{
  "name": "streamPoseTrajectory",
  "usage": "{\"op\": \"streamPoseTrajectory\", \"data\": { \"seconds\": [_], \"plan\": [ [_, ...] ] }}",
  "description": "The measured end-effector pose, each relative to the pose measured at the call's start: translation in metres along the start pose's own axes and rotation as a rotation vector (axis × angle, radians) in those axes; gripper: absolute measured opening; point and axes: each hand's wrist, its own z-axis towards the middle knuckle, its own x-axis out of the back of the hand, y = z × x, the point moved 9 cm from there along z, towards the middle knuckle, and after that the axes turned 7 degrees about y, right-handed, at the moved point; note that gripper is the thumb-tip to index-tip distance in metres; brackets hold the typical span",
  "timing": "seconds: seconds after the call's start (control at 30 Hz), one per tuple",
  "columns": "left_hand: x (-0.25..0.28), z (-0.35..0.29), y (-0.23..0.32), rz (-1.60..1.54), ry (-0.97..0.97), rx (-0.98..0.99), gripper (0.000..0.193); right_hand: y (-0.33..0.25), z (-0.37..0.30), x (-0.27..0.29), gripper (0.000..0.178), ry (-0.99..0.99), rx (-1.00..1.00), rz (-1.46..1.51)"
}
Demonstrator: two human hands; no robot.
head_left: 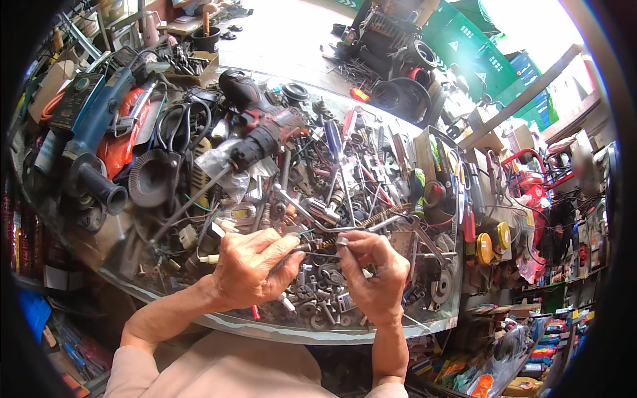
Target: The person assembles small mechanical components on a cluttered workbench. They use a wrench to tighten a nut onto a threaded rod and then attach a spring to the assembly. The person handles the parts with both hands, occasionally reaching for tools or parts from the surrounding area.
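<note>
My right hand (377,275) pinches a small silvery round metal piece (342,242) between thumb and forefinger. Just left of it, my left hand (255,266) is closed, its fingers and thumb drawn together above the loose hardware. Whatever sits between those fingertips is too small to make out; a thin green strand shows close by. The two hands are a short gap apart. Beneath and around them lie screws, washers and a long coiled spring (378,215). A cordless drill (265,132) with a long bit lies beyond my left hand.
A glass-edged tabletop (285,337) bears heaped tools and small parts. At the left are a blue angle grinder (99,119) and a cup-shaped wire brush (154,178). Yellow tape rolls (486,249) sit at the right, beside shelves of packed goods (541,355). Screwdrivers (334,140) rest among the clutter.
</note>
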Motion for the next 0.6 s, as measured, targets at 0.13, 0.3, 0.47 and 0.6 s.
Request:
{"op": "streamPoseTrajectory", "data": {
  "seconds": [0.13,0.3,0.47,0.6],
  "plan": [
    [-0.001,0.000,0.000,-0.002,-0.023,0.012,0.024,-0.002,0.005,-0.018,0.015,0.065,0.031,0.205],
    [0.001,0.000,-0.003,-0.052,-0.013,0.048,0.027,-0.004,-0.010,-0.028,0.024,0.102,0.113,0.164],
    [-0.002,-0.001,-0.005,-0.133,-0.026,0.055,0.035,-0.006,-0.015,-0.027,0.033,0.098,0.181,0.188],
    [-0.004,-0.001,-0.008,-0.165,-0.023,0.095,0.035,0.015,-0.017,-0.033,0.031,-0.006,-0.044,0.468]
  ]
}}
